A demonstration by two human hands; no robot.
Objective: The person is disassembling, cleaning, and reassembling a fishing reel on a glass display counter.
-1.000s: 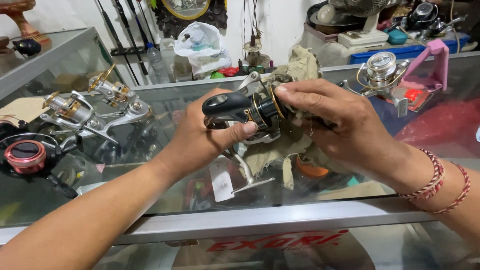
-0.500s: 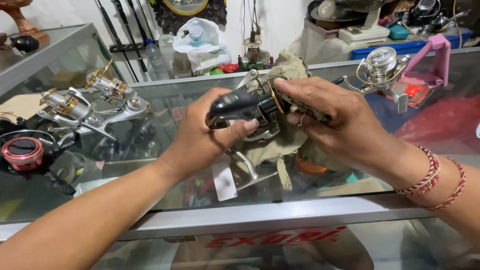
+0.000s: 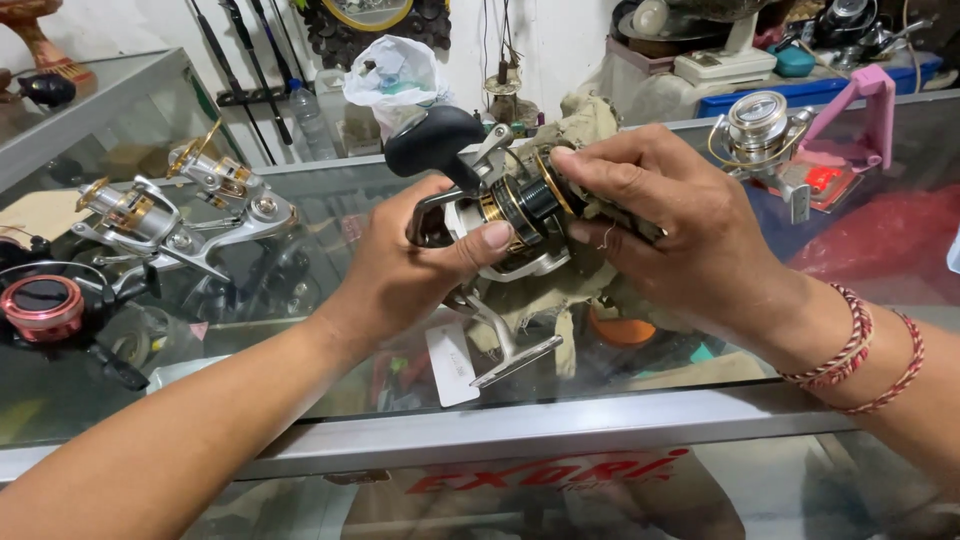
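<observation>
A: Head view. Where is the reel [image 3: 500,215]?

B: Held in the air over the glass counter [image 3: 330,360], between both hands. The left hand [image 3: 405,265] grips its body from the left side, thumb laid across the front just under the spool [image 3: 525,200], the other fingers curled behind. The black knob [image 3: 432,140] stands above that hand, untouched. The reel's foot [image 3: 510,355] points down toward the glass, clear of it.

A: And the right hand [image 3: 680,235]?

B: It comes in from the right with a beige rag [image 3: 575,125]. Its fingertips are bunched together and pressed against the spool's outer end, rag trapped between palm and reel. A tag [image 3: 452,362] hangs below the reel.

A: Surroundings?

B: Two silver reels [image 3: 175,210] lie on the counter at left, a red-capped reel [image 3: 45,305] near the left edge, another silver reel [image 3: 760,130] beside a pink stand [image 3: 860,105] at right. Red bracelets [image 3: 860,345] circle the right wrist.
</observation>
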